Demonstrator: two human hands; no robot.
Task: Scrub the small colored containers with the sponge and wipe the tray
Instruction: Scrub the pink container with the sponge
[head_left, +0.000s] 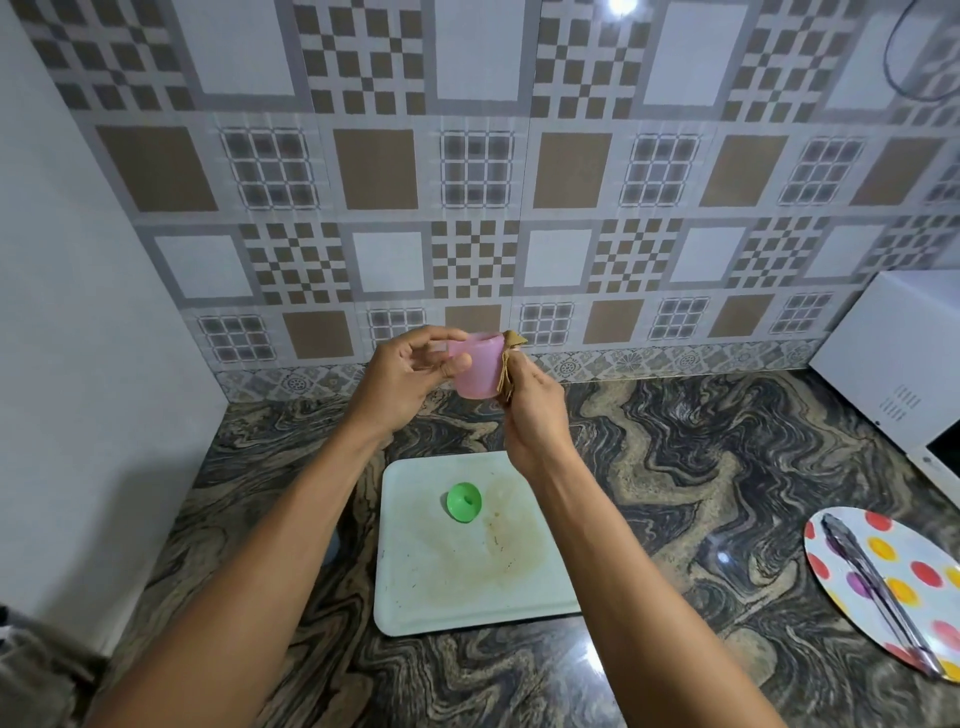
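my left hand (410, 379) gripping the pink container (475, 374) above the bench (675, 467), right hand (535, 415) pinching the brown sponge (508, 371) against its side, green container (464, 501) tipped over on the stained tray (415, 597), can't see inside either

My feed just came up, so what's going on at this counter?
A person holds a pink container in the left hand above the counter and presses a brown sponge against its side with the right hand. A green container lies tipped on the white tray below, which shows brown stains.
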